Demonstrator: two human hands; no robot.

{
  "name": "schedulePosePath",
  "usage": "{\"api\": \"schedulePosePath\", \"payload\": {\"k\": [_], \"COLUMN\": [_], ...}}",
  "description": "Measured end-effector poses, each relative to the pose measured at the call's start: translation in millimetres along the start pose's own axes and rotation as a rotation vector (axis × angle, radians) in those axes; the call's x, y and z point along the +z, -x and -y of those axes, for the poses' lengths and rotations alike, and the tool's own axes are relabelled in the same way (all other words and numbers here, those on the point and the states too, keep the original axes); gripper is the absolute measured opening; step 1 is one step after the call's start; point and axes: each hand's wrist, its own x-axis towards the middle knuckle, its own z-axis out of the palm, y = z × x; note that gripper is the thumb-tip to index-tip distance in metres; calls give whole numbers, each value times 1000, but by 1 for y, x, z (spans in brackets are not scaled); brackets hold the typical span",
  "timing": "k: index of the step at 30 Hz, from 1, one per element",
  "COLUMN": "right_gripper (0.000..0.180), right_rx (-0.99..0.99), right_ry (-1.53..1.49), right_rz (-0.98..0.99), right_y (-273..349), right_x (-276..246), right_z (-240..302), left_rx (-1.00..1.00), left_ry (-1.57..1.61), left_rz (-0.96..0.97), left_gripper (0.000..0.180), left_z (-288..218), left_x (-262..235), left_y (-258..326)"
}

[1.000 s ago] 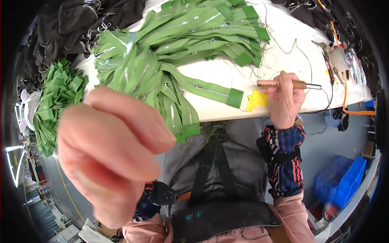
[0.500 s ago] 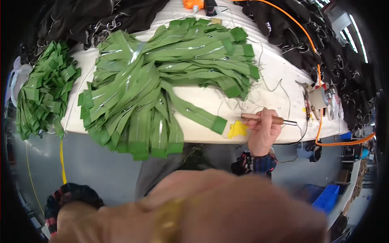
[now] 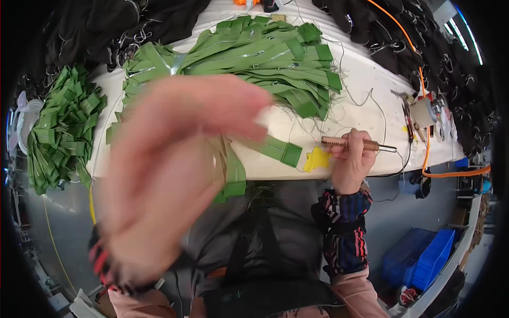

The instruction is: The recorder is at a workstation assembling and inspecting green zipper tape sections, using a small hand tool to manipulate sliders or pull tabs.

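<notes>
My left hand (image 3: pixel 159 153) is raised close to the camera, between it and the green zippers. Its curled fingers are smeared by motion, so I cannot tell whether they hold anything. Behind it, a large pile of green zippers (image 3: pixel 286 74) with metal teeth and square tabbed ends is partly hidden. One zipper end (image 3: pixel 290 154) sticks out toward my right hand. Near the table's front edge, my right hand (image 3: pixel 354 161) is closed around a pen-like tool (image 3: pixel 366 144) with a brown handle and a metal rod. A yellow scrap (image 3: pixel 317 159) lies beside that hand.
Another bunch of green zippers (image 3: pixel 66 116) hangs at the left. Dark garments (image 3: pixel 148 21) with metal pulls lie along the back. An orange hose (image 3: pixel 422 79) curves down the right, past a spool (image 3: pixel 421 113) and hand tools. Blue bins (image 3: pixel 419 257) stand on the floor.
My left hand has moved up from the lower edge to in front of the zipper pile. My right hand keeps the tool at nearly the same place.
</notes>
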Motion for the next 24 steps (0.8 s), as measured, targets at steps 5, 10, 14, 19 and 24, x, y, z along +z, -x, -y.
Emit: {"api": "schedulePosePath", "payload": {"k": [5,10,14,19,24], "right_gripper": [20,21,21,21,20], "right_rx": [31,25,32,47,55], "right_ry": [-33,-25,-22,-182,-270], "right_rz": [-13,5,-6,-59,-73], "right_y": [7,7,5,4,1], "right_x": [16,12,11,14,9], "right_z": [4,4,4,7,4], "left_rx": [390,410,561,142,33], "left_ry": [-685,-725,-933,-304,-189], "left_rz": [238,400,479,328,594], "left_gripper": [34,31,25,12,10], "left_z": [52,59,57,42,62], "left_x": [33,38,40,31,36], "left_y": [18,11,8,-3,-30]}}
